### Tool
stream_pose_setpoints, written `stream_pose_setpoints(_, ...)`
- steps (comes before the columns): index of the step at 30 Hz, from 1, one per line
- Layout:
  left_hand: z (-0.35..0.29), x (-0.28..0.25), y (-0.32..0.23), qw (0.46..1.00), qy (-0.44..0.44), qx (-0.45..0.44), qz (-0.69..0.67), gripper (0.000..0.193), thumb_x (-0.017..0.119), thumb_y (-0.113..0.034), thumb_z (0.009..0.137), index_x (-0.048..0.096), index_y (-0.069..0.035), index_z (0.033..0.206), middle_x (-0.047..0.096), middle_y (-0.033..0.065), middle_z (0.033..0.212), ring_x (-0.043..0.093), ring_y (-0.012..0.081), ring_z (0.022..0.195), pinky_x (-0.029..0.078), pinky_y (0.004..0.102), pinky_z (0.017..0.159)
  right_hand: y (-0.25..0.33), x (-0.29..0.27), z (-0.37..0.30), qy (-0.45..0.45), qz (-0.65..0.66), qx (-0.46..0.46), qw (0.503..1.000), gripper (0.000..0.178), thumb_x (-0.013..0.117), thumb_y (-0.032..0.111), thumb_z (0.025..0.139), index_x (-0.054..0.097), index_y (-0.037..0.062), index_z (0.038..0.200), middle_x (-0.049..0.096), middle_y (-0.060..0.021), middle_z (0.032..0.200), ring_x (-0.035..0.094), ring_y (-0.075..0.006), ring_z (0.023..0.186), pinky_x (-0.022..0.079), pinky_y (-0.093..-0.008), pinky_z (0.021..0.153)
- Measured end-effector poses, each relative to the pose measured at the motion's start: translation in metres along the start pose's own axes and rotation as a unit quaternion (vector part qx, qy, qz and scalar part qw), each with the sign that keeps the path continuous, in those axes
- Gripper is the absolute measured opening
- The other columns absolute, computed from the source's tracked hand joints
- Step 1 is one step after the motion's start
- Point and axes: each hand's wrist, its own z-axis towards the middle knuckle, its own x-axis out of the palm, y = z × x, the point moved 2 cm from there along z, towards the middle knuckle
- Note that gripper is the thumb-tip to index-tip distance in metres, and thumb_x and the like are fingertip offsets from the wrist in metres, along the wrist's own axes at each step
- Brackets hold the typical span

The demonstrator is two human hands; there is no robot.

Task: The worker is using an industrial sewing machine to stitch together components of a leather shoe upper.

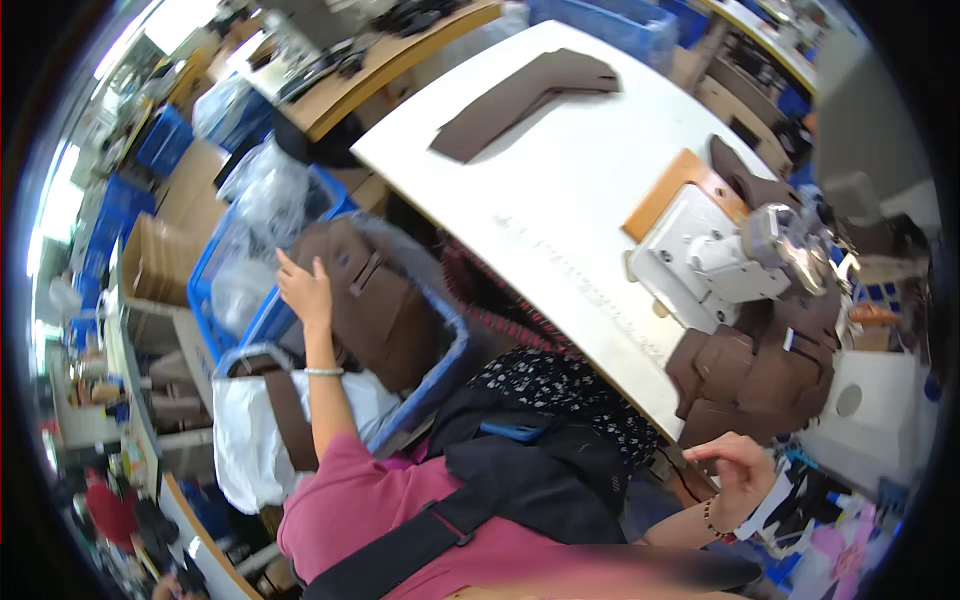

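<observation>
My left hand [305,288] is stretched out to the left with its fingers apart. It is at the edge of a pile of dark brown sewn pieces [365,310] in a blue-rimmed bin; whether it touches them I cannot tell. My right hand [738,468] is at the lower right, fingers loosely bent and apart, with nothing visible in it. Just above it, several brown padded pieces [755,370] lie by the table's near right corner. Beside them stands a white sewing machine [715,255] with an orange-brown plate. A folded brown strip [525,100] lies at the table's far end.
The white tabletop [470,190] slants across the middle. Beyond the bin's left side, a blue crate [205,285] holds clear plastic bags. A white bag [245,440] hangs by my left arm. Coloured scraps [800,535] are piled at the lower right. A blue phone [515,431] rests on my lap.
</observation>
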Motion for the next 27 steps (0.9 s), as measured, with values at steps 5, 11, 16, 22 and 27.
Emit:
stream_pose_setpoints(5, 0.079, -0.026, -0.175, 0.892, 0.041, 0.242, -0.38, 0.03, 0.063, -0.021, 0.09, 0.064, 0.001, 0.111, 0.066, 0.0176, 0.108, 0.062, 0.0326, 0.103, 0.046, 0.0378, 0.09, 0.01, -0.043, 0.008, -0.281, -0.151, 0.062, 0.946, 0.017, 0.052, 0.005, 0.096, 0.062, -0.0035, 0.107, 0.068, -0.0129, 0.081, 0.065, -0.0184, 0.073, 0.05, -0.0279, 0.071)
stream_pose_setpoints(11, 0.095, -0.021, -0.361, 0.821, 0.121, 0.478, -0.288, 0.06, 0.068, -0.042, 0.085, 0.053, -0.005, 0.13, 0.065, 0.0241, 0.111, 0.06, 0.038, 0.108, 0.047, 0.0419, 0.092, -0.005, -0.1, 0.037, -0.373, -0.402, 0.079, 0.832, 0.023, 0.056, 0.013, 0.096, 0.063, -0.0009, 0.113, 0.069, -0.009, 0.1, 0.065, -0.0167, 0.088, 0.049, -0.0278, 0.082)
stream_pose_setpoints(16, 0.09, -0.015, -0.386, 0.824, 0.235, 0.476, -0.199, 0.061, 0.067, -0.039, 0.085, 0.048, -0.008, 0.135, 0.066, 0.0246, 0.105, 0.063, 0.0414, 0.096, 0.05, 0.0446, 0.085, -0.023, -0.129, 0.061, -0.364, -0.5, 0.108, 0.778, 0.034, 0.061, 0.028, 0.094, 0.062, -0.0005, 0.112, 0.068, -0.0128, 0.101, 0.065, -0.0254, 0.092, 0.049, -0.0344, 0.082)
stream_pose_setpoints(22, 0.07, -0.071, -0.389, 0.89, 0.105, 0.405, -0.184, 0.058, 0.061, -0.031, 0.086, 0.046, -0.009, 0.137, 0.065, 0.0263, 0.104, 0.065, 0.0422, 0.089, 0.051, 0.0479, 0.079, -0.061, -0.106, 0.083, -0.21, -0.702, 0.115, 0.67, 0.065, 0.069, 0.05, 0.08, 0.057, -0.0008, 0.119, 0.065, -0.0132, 0.093, 0.06, -0.029, 0.089, 0.042, -0.0392, 0.085)
stream_pose_setpoints(27, -0.016, -0.126, -0.384, 0.782, 0.259, 0.492, -0.28, 0.062, 0.059, -0.037, 0.087, 0.041, -0.014, 0.142, 0.062, 0.0291, 0.098, 0.065, 0.0434, 0.083, 0.054, 0.0466, 0.074, -0.072, -0.095, 0.088, -0.239, -0.699, 0.084, 0.669, 0.077, 0.074, 0.047, 0.075, 0.047, 0.001, 0.131, 0.057, -0.0146, 0.103, 0.053, -0.0292, 0.093, 0.038, -0.0396, 0.09)
